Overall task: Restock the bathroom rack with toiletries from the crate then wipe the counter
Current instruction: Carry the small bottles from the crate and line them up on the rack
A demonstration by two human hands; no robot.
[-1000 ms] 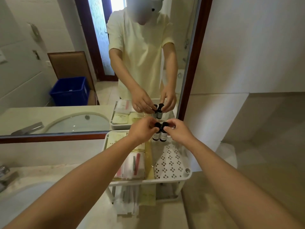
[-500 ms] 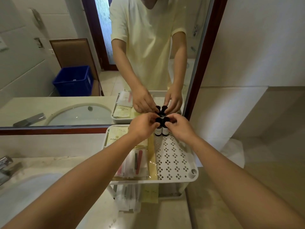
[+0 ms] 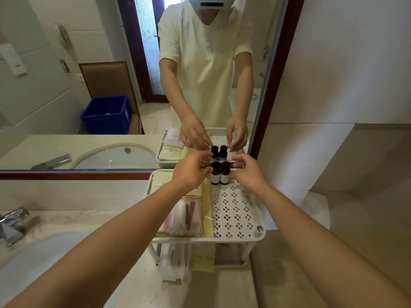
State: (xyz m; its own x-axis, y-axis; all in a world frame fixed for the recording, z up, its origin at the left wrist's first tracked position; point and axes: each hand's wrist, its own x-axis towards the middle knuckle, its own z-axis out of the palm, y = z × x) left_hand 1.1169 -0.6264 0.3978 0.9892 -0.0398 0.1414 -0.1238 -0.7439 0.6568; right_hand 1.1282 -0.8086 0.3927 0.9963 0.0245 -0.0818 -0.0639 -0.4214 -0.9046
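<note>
Two small dark bottles stand side by side at the back of the white rack's (image 3: 260,235) top shelf, the left bottle (image 3: 215,177) touching the right bottle (image 3: 224,177). My left hand (image 3: 191,172) has its fingertips pinched against the left bottle's cap. My right hand (image 3: 251,174) hovers just right of the right bottle, fingers apart, with a small gap to it. Packets of toiletries (image 3: 184,216) fill the shelf's left half. The blue crate (image 3: 106,114) shows only as a reflection in the mirror.
The rack stands on the pale counter (image 3: 142,285) against the mirror's wooden frame (image 3: 73,175). More packets (image 3: 178,263) lie on the rack's lower shelf. A sink (image 3: 26,263) and chrome faucet (image 3: 11,225) are at the left. A white cloth (image 3: 315,210) lies at the right.
Both hands lowered the two bottles onto the back of the top shelf. The right hand's fingers have come off its bottle.
</note>
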